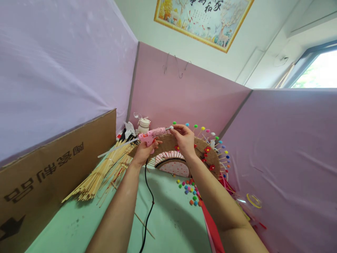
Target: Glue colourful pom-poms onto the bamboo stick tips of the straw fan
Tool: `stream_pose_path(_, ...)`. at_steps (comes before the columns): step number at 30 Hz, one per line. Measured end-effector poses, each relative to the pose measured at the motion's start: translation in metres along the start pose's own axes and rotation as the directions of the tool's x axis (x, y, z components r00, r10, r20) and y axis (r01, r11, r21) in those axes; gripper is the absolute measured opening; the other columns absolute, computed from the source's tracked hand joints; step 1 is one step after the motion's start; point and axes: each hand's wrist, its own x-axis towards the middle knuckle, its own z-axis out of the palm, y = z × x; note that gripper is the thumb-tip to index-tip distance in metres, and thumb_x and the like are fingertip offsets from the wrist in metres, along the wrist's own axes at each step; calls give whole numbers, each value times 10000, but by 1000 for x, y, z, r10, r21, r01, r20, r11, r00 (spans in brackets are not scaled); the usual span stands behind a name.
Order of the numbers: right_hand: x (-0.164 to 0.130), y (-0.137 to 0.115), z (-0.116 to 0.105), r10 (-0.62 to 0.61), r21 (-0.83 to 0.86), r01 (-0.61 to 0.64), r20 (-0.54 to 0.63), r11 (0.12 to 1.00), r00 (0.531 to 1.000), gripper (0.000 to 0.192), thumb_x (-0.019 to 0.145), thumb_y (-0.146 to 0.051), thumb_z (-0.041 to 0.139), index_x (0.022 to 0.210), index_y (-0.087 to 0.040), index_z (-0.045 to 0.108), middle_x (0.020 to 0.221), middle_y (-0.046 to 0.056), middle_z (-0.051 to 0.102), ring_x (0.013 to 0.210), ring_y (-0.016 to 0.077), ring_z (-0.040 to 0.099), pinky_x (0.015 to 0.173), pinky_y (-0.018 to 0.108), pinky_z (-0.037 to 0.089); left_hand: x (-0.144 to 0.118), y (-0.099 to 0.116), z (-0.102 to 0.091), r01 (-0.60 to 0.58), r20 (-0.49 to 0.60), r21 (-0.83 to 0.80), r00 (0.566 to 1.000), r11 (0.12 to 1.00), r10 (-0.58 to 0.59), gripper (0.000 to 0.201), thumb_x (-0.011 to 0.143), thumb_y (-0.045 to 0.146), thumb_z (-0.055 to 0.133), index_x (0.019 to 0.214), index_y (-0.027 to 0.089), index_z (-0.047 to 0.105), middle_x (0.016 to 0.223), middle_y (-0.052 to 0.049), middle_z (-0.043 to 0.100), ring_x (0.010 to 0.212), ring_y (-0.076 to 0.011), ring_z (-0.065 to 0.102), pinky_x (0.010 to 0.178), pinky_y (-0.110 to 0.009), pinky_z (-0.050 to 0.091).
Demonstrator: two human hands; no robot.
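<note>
My left hand [145, 150] grips a pink glue gun [154, 134] whose black cord [149, 196] runs down over the green tabletop. Its nozzle points right at something small pinched in my right hand [184, 138], likely a pompom or a stick tip; I cannot tell which. Both hands hover over a brown arched craft piece [207, 154] with red flowers and a fan of thin sticks tipped with coloured pompoms [219, 142].
A bundle of bamboo sticks [101, 172] lies at left beside a cardboard sheet [50, 175]. Loose pompoms [191, 191] sit on the green table [171, 225]. A white jar [144, 124] stands at the back. Pink partition walls [189, 95] enclose the desk.
</note>
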Motion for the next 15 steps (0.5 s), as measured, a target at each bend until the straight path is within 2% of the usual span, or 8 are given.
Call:
stream_pose_path(4, 0, 0, -1, -20, 19, 20, -1, 1000, 1000, 214, 669, -362, 790, 806, -219, 707, 837, 12, 740, 842, 180, 685, 826, 339, 545, 0, 1, 1, -4, -13, 17, 1000, 1000, 4, 475, 596, 508, 842, 861, 138, 707, 824, -92, 751, 766, -186, 678, 678, -283, 496)
stream_pose_path(9, -1, -1, 0, -16, 31, 17, -6, 999, 1000, 225, 637, -338, 816, 795, -222, 706, 821, 3, 734, 827, 175, 678, 825, 334, 540, 0, 1, 1, -4, -7, 3, 1000, 1000, 4, 480, 587, 508, 847, 847, 130, 704, 820, -92, 746, 822, -200, 686, 692, -282, 506)
stream_pose_path(15, -2, -1, -1, -16, 5, 16, -4, 1000, 1000, 234, 650, -368, 805, 803, -224, 703, 836, 12, 736, 841, 181, 677, 836, 345, 541, 0, 0, 0, 7, -14, 12, 1000, 1000, -6, 485, 589, 513, 845, 854, 130, 708, 811, -92, 744, 796, -193, 679, 689, -285, 496)
